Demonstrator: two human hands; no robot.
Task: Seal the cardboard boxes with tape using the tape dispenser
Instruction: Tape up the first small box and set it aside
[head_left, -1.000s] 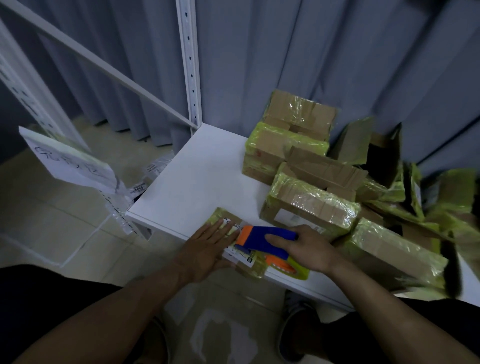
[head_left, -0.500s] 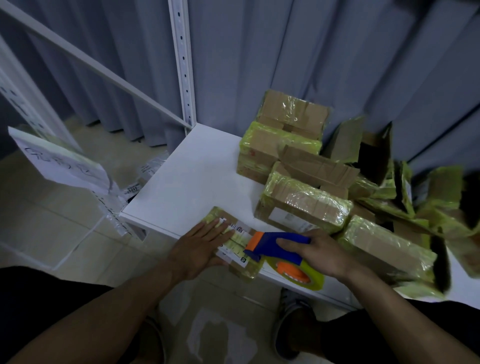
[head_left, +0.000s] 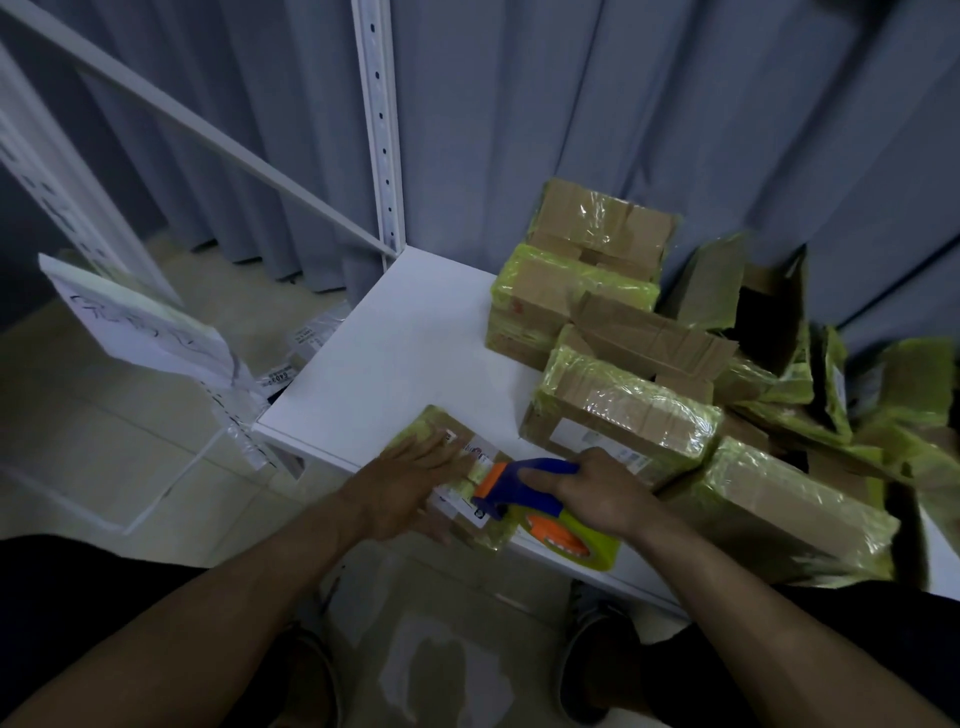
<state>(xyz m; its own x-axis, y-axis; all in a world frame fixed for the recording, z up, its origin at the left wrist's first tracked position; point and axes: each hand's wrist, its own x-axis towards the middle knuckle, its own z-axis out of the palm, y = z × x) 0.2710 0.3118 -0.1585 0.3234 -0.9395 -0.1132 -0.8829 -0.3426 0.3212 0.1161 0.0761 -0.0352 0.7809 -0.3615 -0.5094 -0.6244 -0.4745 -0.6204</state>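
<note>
- Stacked boxes (head_left: 623, 410): brown cardboard, matt, rough-ish; wrapped w/ yellow-green tape, glossy, crinkled, bright highlights.
- Label (head_left: 571, 432): white paper, matt.
- Small box (head_left: 441, 431): same cardboard + glossy tape.
- Tape dispenser (head_left: 511, 493): plastic, blue & orange, smooth, low sheen.
- Tape roll (head_left: 597, 553): yellow-green, glossy.
- Shelf board (head_left: 405, 353): white, smooth, matt.
- Upright (head_left: 382, 130): white-painted metal, perforated.
- Curtain (head_left: 623, 104): grey cloth, matt.
- Paper sheet (head_left: 140, 332): white, matt.
- Floor (head_left: 78, 415): pale tile, slight sheen.

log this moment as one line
left hand: flat on small box | right hand: grips tape dispenser at the box | taped boxes: piled right
</note>
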